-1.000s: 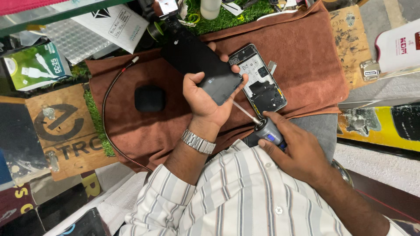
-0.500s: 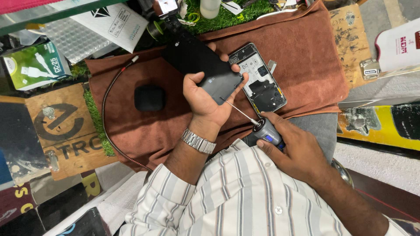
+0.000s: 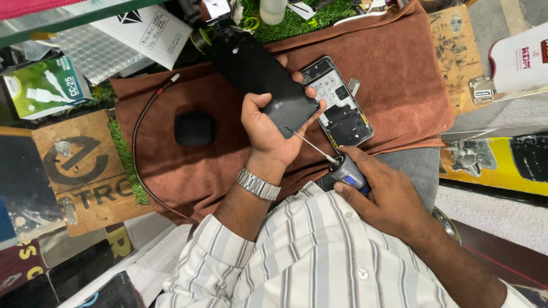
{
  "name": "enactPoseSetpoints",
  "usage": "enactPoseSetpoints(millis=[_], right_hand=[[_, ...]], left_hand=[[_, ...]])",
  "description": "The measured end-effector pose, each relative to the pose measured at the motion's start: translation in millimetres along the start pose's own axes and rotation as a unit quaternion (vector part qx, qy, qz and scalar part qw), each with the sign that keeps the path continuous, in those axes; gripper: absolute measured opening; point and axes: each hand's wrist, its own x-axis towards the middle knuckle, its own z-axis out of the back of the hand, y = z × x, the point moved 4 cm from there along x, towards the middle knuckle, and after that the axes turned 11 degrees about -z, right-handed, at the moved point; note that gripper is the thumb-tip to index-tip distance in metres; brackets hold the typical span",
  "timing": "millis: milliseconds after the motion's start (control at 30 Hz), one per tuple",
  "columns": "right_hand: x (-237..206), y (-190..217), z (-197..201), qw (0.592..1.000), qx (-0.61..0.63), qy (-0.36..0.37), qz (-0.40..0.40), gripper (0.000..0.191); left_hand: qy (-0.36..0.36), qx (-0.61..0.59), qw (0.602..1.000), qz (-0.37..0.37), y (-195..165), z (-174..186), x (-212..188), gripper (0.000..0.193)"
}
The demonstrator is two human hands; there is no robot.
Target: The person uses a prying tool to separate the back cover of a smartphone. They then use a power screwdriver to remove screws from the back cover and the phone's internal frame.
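Views: one only, the head camera; no second view shares the scene.
Position: above the person's chest, whose striped shirt (image 3: 319,256) fills the lower middle of the frame.
Direction: steeply down onto the brown cloth (image 3: 399,85) across the upper middle.
Nearness: close; both forearms run up from the lower edge.
Edges: clutter along the left side, boards at the right.

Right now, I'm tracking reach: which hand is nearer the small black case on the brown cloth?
Left. The left hand, holding a dark phone, is just right of the black case in view; the right hand, on the screwdriver, lies farther right.
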Motion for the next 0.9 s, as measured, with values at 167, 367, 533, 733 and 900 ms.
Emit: enactPoseSetpoints(millis=[167,367,533,733,900], right_hand=[[-1.5,3.8,2.1,0.998,0.012,-0.035,0.053,0.065],[1.4,-1.7,1.5,0.998,0.022,-0.009,-0.054,0.069],[1.0,0.6,-1.5,1.000,0.007,-0.006,-0.001,0.066],[3.4,-5.4,0.4,0.999,0.039,-0.034,-0.003,0.067],[7.5,-8.3,0.2,0.998,0.043,-0.008,-0.055,0.069]], left_hand=[[0.014,0.004,1.000,-0.001,0.2,-0.6,-1.6,0.063],[0.020,-0.005,1.000,0.006,1.1,0.9,-1.1,0.064],[0.019,-0.016,1.000,0.014,1.6,3.2,-0.9,0.064],[0.018,-0.022,0.999,0.016,0.3,5.6,2.2,0.063],[0.010,-0.036,0.999,0.015,-0.8,7.2,5.3,0.061]])
